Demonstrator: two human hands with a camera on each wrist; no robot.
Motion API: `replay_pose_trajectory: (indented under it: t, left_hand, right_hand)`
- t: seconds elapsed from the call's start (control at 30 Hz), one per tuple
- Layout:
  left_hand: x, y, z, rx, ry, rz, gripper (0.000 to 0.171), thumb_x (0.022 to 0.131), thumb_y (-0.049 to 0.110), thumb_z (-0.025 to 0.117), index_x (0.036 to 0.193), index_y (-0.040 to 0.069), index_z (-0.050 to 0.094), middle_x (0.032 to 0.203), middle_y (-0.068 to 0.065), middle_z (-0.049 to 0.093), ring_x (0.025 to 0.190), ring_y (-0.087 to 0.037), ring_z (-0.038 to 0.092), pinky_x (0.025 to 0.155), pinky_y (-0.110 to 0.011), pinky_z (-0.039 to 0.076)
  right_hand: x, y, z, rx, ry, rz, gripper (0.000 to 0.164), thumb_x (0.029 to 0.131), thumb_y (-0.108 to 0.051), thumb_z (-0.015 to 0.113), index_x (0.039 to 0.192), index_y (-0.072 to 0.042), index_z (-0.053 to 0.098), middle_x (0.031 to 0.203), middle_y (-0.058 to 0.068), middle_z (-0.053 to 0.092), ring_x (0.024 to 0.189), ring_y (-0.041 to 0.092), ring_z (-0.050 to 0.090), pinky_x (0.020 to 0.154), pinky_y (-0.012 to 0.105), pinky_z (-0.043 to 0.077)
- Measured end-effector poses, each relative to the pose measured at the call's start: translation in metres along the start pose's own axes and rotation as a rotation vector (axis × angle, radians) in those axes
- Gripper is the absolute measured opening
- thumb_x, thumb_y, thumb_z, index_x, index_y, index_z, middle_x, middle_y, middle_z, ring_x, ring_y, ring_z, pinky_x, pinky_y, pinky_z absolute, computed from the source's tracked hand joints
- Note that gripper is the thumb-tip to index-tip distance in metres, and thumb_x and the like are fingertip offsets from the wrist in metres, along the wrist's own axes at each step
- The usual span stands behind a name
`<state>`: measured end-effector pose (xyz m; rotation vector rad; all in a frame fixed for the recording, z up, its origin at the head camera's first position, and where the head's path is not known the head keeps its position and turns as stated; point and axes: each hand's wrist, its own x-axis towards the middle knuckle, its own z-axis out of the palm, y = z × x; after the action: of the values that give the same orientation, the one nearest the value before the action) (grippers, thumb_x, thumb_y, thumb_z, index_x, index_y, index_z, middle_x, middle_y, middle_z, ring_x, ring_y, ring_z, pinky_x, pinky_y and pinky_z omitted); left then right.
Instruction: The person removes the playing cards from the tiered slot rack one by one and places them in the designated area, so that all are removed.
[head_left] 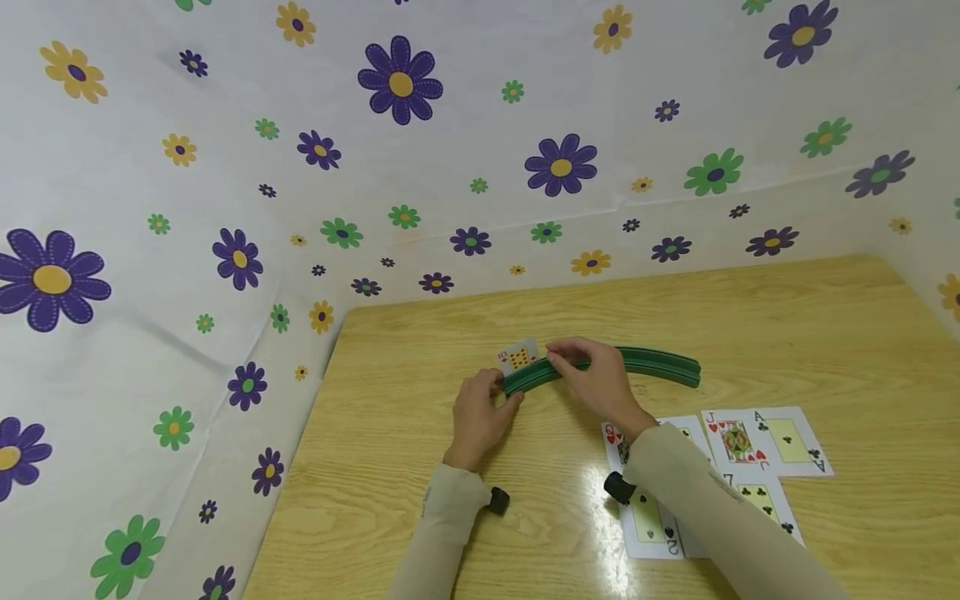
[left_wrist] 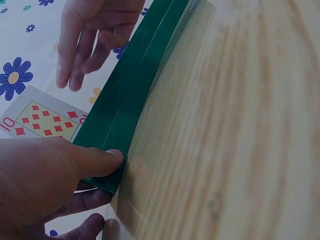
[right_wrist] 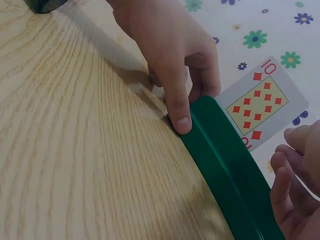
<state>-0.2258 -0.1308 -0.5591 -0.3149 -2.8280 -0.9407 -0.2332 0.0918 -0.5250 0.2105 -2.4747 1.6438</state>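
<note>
A green curved playing-card holder (head_left: pixel 663 365) stands on the wooden table. At its left end a ten of diamonds (head_left: pixel 519 357) stands upright in it, leaning back a little; the card's face shows in both wrist views. My left hand (head_left: pixel 477 421) grips that end, thumb (left_wrist: pixel 107 161) on the front and fingers behind. Over the middle of the holder is my right hand (head_left: pixel 598 385), just right of the card. Its fingers are loosely bent, and in the left wrist view (left_wrist: pixel 100 32) nothing shows between them.
Face-up cards lie at the right front, among them a jack of hearts (head_left: pixel 737 440), an ace of clubs (head_left: pixel 787 437), a seven of clubs (head_left: pixel 757 496) and a two of spades (head_left: pixel 648 521). My right forearm partly covers them. Flower-patterned cloth (head_left: pixel 450 192) hangs behind the table (head_left: pixel 390 433).
</note>
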Motion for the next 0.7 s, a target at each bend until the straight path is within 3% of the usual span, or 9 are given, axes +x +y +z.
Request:
replay_pose_trajectory:
  t: [0.4, 0.7]
  left_hand:
    - [0.0, 0.0, -0.001, 0.004, -0.002, 0.005, 0.025, 0.097, 0.024, 0.085, 0.111, 0.008, 0.072, 0.108, -0.008, 0.076, 0.095, -0.024, 0.062, 0.081, -0.037, 0.049]
    - [0.0, -0.001, -0.001, 0.004, -0.007, 0.006, 0.024, 0.097, 0.025, 0.085, 0.108, 0.008, 0.071, 0.109, -0.008, 0.077, 0.095, -0.025, 0.062, 0.082, -0.036, 0.049]
  right_hand:
    - [0.01, -0.006, 0.01, 0.064, -0.052, 0.052, 0.023, 0.106, -0.021, 0.075, 0.127, -0.013, 0.08, 0.124, 0.01, 0.08, 0.104, 0.028, 0.073, 0.074, 0.025, 0.053]
    - [0.013, 0.0, 0.015, 0.061, -0.078, 0.04, 0.019, 0.104, -0.02, 0.077, 0.121, -0.013, 0.082, 0.118, 0.009, 0.082, 0.102, 0.024, 0.072, 0.085, 0.034, 0.054]
